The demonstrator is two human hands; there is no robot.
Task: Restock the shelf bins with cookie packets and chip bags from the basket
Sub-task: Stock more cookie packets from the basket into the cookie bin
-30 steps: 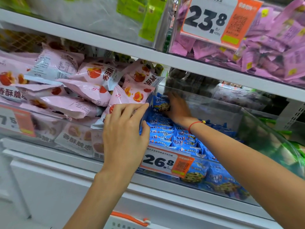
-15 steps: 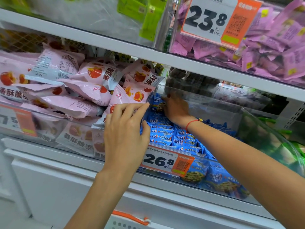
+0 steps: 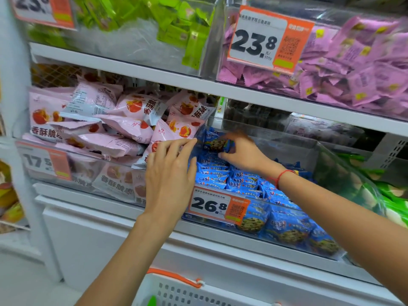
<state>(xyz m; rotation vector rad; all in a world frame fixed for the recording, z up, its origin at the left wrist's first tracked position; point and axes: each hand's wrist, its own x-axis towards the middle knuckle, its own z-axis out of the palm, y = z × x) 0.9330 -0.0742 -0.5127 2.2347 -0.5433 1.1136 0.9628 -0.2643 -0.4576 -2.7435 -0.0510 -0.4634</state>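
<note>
While the left hand (image 3: 170, 173) lies flat, fingers straight and together, bracing the pink chip bags (image 3: 123, 129) at the bin divider, the right hand (image 3: 240, 151) pinches a blue cookie packet (image 3: 216, 143) above the stacked cookies at the bin's back left; its long axis runs roughly left-right, face toward the camera; best lowered flat onto the pile, I judge

Upper shelf: green packets (image 3: 174, 25) in L bin, purple packets (image 3: 357, 62) in R bin w/ price tag "23.8" (image 3: 260, 40). Mid shelf: tags "26.8" (image 3: 217, 206) and partly hidden "17" (image 3: 43, 161). Far R: green bags (image 3: 393, 204).
</note>
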